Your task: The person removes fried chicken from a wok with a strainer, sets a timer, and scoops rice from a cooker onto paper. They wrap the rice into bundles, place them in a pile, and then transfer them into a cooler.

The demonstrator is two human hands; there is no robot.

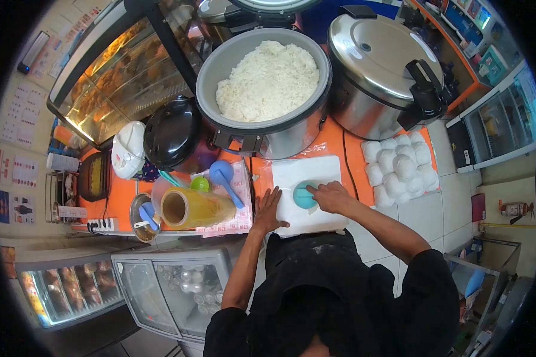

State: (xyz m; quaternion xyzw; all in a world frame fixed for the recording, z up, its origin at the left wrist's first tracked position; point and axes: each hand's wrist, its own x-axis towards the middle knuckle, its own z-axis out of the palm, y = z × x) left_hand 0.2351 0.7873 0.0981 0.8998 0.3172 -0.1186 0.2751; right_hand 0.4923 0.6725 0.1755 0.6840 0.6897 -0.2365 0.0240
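A stack of white paper sheets (283, 172) lies on the orange counter, right in front of me. At the left edge of the paper, my left hand (269, 211) rests flat with its fingers stretched out. My right hand (332, 197) is closed on a small teal bowl (304, 194) that sits on the middle of the paper; its contents are hidden. Just beyond the paper stands a large rice cooker pot (205, 80), uncovered and heaped with cooked white rice (271, 80).
Right of the paper are piled round white wrapped bundles (399, 166). A lidded steel rice cooker (387, 59) stands behind them. To the left are a blue ladle (223, 175), a roll of yellow film (211, 208), a black-lidded pot (174, 134) and a glass food case (125, 68).
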